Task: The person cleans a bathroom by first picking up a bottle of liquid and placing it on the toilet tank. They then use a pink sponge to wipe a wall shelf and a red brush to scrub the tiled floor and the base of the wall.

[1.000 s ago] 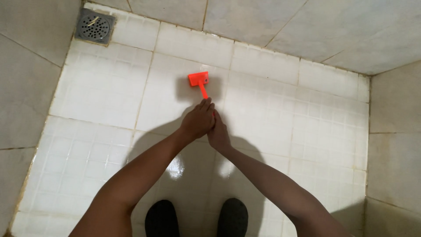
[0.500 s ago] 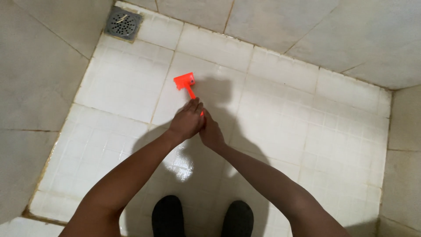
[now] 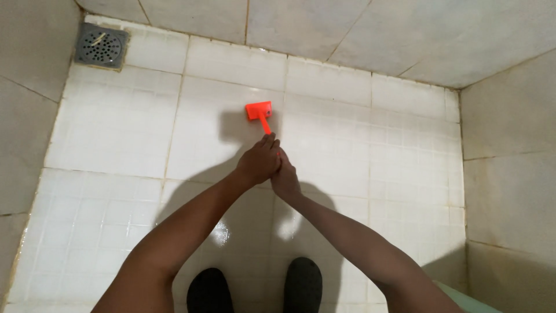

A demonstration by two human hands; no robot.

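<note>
Orange plastic marks the working end of a long-handled scrubbing brush (image 3: 260, 112), whose flat head lies against the white tiled floor (image 3: 116, 133), a little left of the middle and toward the far wall. Its thin handle runs back from the head toward the person and vanishes into the two hands, so only a short stretch of it shows. The head sits flat, which suits bristles pressed down onto the tile; the bristles themselves are hidden underneath.

Both hands are stacked on the near end of the handle. The left hand (image 3: 259, 162) is curled shut round it on top and slightly farther out; the right hand (image 3: 284, 177) is closed just behind and below, touching the left. Doubling up like this, with both arms stretched forward, looks like a way to put weight and reach into the brush at arm's length.

Black shoes (image 3: 255, 288) stand side by side at the near edge, on tiles that shine wet between the feet. A square metal drain grate (image 3: 98, 46) sits in the far left corner, well apart from the brush head. Larger beige wall tiles (image 3: 509, 127) rise along the far and right sides, with stained grout where they meet the floor. A pale green edge shows at the near right corner; what it belongs to cannot be told.
</note>
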